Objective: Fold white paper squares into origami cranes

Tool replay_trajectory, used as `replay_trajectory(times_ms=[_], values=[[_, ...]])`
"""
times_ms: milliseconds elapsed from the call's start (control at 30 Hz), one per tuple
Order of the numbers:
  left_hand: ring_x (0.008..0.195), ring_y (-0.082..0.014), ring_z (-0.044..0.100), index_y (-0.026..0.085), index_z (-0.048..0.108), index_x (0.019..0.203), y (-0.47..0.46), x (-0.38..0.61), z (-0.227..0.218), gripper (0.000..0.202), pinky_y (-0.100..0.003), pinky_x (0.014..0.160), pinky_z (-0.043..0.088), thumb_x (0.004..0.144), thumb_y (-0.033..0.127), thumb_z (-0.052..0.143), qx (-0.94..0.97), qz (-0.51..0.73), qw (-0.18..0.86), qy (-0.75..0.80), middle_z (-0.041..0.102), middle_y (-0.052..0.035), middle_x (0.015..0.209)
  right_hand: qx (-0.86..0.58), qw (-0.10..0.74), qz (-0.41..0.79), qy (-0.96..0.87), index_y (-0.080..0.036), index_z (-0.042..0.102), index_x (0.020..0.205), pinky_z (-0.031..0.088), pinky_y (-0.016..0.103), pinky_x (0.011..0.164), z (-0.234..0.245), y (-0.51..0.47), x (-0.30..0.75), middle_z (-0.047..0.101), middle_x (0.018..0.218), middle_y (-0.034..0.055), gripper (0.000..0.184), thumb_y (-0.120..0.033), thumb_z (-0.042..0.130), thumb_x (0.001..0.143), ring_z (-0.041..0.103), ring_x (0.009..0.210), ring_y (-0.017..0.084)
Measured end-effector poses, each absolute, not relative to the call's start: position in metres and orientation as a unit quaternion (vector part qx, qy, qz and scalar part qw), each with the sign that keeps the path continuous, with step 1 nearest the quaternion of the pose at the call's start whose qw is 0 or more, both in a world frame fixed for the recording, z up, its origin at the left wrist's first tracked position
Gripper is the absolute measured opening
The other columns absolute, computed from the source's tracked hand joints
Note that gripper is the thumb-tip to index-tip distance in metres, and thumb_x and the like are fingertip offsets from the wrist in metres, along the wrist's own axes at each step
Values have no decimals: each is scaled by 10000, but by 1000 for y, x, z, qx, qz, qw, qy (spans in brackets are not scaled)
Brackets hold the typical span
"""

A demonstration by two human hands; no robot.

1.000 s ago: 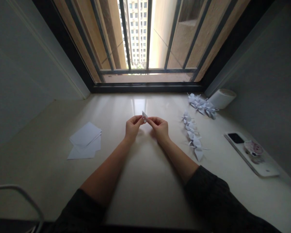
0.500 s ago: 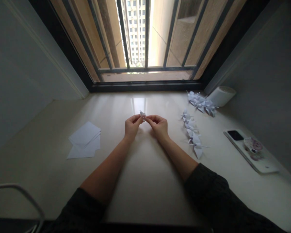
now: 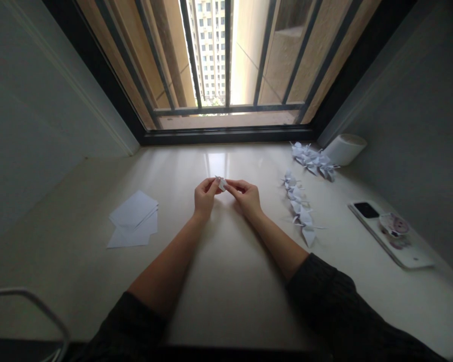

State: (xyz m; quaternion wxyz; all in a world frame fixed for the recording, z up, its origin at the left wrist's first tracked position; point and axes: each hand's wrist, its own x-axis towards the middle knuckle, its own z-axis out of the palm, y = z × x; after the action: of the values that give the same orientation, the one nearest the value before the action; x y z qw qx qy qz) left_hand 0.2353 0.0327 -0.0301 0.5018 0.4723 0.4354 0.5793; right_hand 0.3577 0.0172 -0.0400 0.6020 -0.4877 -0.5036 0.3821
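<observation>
A small folded piece of white paper [image 3: 221, 183] is pinched between the fingertips of both my hands above the middle of the pale counter [image 3: 226, 281]. My left hand [image 3: 205, 197] grips its left side with fingers curled. My right hand [image 3: 246, 196] grips its right side, thumb and forefinger pressed together. A row of finished white paper cranes [image 3: 299, 211] lies just right of my right hand. More paper cranes [image 3: 314, 161] are heaped further back on the right.
A stack of flat white paper sheets [image 3: 134, 219] lies to the left. A white phone [image 3: 390, 232] with a round grip rests at the right edge. A white roll [image 3: 343, 148] lies by the right wall. Behind is a barred window [image 3: 226, 70]. A metal chair rail [image 3: 30, 306] shows at lower left.
The folded paper has dropped lower between my fingertips and shows less above them. My hands stay in nearly the same spot.
</observation>
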Motion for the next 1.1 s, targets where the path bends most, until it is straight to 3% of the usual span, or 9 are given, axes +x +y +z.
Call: replay_trajectory(times_ms=[367, 500, 700, 1100], values=[[652, -143, 634, 150, 665, 780, 29, 234, -28, 282, -259, 605, 517, 725, 425, 634, 495, 563, 481, 455, 664, -34, 721, -455, 625, 459, -438, -184, 727, 830, 515, 361, 810, -42, 19, 357, 729, 853, 56, 253, -366, 722, 654, 671, 807, 210], [645, -141, 637, 139, 659, 789, 30, 234, -29, 302, -270, 628, 527, 717, 432, 644, 487, 569, 482, 454, 669, -42, 728, -481, 615, 384, -492, -198, 726, 866, 509, 341, 782, -39, 17, 358, 717, 860, 56, 247, -386, 675, 714, 650, 785, 188], [646, -137, 634, 125, 650, 794, 34, 235, -33, 332, -287, 655, 542, 681, 436, 676, 442, 592, 507, 444, 670, -44, 724, -505, 580, 242, -591, -255, 688, 1028, 488, 330, 755, -34, 12, 358, 665, 863, 31, 376, -369, 727, 673, 582, 757, 162], [596, -162, 650, 130, 620, 814, 34, 234, -32, 385, -314, 634, 540, 679, 489, 656, 407, 591, 521, 463, 666, -42, 644, -518, 579, 229, -587, -288, 684, 1028, 474, 338, 804, -35, 10, 357, 680, 911, 22, 307, -352, 688, 728, 594, 843, 178]])
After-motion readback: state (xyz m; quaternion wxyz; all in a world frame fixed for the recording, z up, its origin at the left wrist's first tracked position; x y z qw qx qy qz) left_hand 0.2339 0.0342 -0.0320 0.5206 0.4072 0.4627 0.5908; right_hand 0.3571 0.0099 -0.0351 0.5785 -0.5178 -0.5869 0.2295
